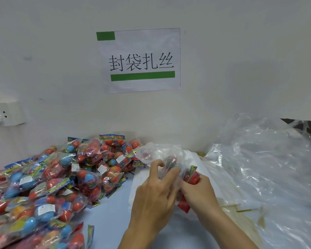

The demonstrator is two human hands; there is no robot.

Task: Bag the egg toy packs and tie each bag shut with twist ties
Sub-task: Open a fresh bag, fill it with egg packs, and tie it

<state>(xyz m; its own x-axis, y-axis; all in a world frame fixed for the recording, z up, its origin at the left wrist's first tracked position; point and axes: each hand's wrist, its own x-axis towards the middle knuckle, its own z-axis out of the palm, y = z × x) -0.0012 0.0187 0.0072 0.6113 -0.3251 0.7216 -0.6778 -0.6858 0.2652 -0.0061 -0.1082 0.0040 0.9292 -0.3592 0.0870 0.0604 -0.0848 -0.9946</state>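
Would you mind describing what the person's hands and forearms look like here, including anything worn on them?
Both hands are bare: no gloves on the left hand or the right hand. No rings, watch or wristbands show on either. The forearms are uncovered up to the bottom edge of the picture, so no sleeves are in view. The fingernails look short and unpainted, as far as the blur allows.

We see the egg toy pack (191,178) mostly hidden behind the fingers (162,169) and crumpled clear bag (152,153); the pile of packs (43,186) left of them runs off-frame.
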